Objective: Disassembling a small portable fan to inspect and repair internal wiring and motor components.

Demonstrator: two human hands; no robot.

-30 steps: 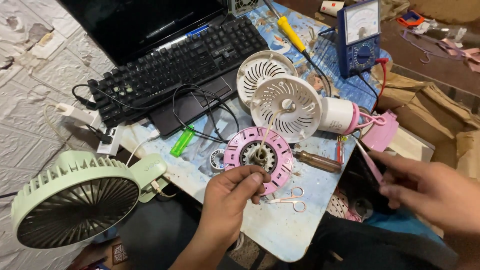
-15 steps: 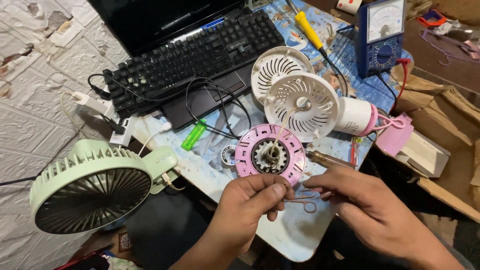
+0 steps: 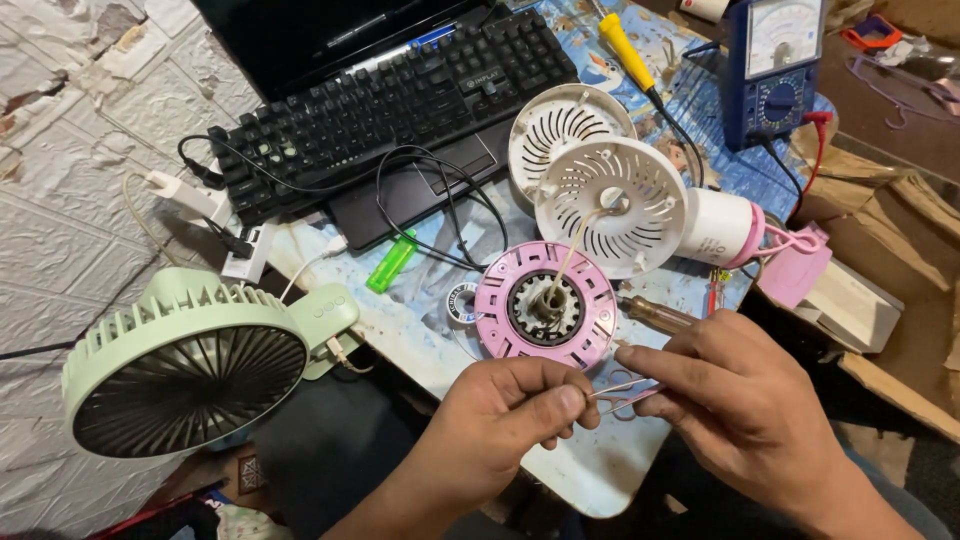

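A pink round motor plate (image 3: 545, 305) with a dark wound core lies flat on the patterned table top (image 3: 590, 470). A thin pale lead runs up from it to a white fan grille (image 3: 610, 205). Just below the plate, my left hand (image 3: 505, 415) and my right hand (image 3: 740, 400) meet fingertip to fingertip. Each pinches an end of a thin wire (image 3: 618, 388) stretched between them. Small pink-handled scissors lie partly hidden under the fingers.
A green desk fan (image 3: 190, 360) stands at the left. Behind are a black keyboard (image 3: 390, 100) on a laptop, a blue multimeter (image 3: 775, 70), a yellow-handled screwdriver (image 3: 625, 45), a second white grille (image 3: 565, 125), a green lighter (image 3: 390, 262) and a brown-handled screwdriver (image 3: 660, 315). Cardboard (image 3: 900, 230) lies to the right.
My left hand let go of the pink plate, which now lies on the table. My right hand came in from the right, and both hands now pinch the thin wire.
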